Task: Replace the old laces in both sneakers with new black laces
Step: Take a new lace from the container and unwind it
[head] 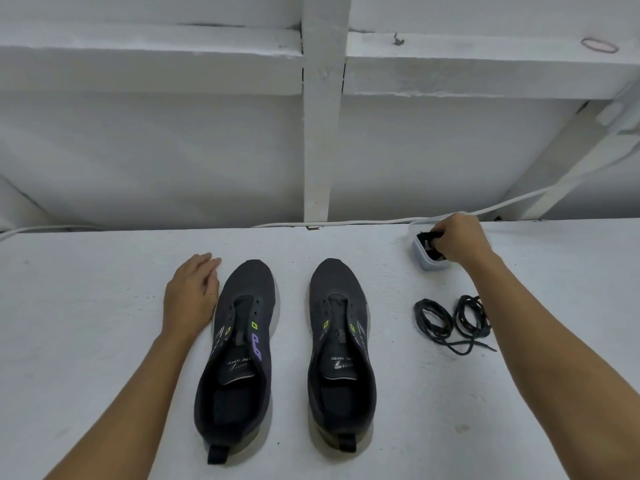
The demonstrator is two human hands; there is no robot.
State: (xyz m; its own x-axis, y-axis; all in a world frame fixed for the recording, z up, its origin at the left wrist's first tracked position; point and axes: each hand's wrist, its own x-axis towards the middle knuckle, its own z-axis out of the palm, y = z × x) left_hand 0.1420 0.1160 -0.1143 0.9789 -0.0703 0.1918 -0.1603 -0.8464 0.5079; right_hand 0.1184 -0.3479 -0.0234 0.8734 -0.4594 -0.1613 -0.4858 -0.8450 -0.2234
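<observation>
Two dark sneakers stand side by side on the white surface, toes pointing away from me, both with bare eyelets: the left sneaker (239, 344) and the right sneaker (341, 344). My left hand (192, 292) lies flat on the surface, its fingers straight, touching the left sneaker's outer side. My right hand (459, 242) reaches into a small clear plastic container (429, 263) at the back right and pinches a bundle of black laces (427, 237) in it. Two loose coils of dark laces (450, 322) lie on the surface near my right forearm.
A white cable (346, 223) runs along the back edge of the surface, against a white wall with beams. A rubber band (599, 45) lies on a high ledge at the top right.
</observation>
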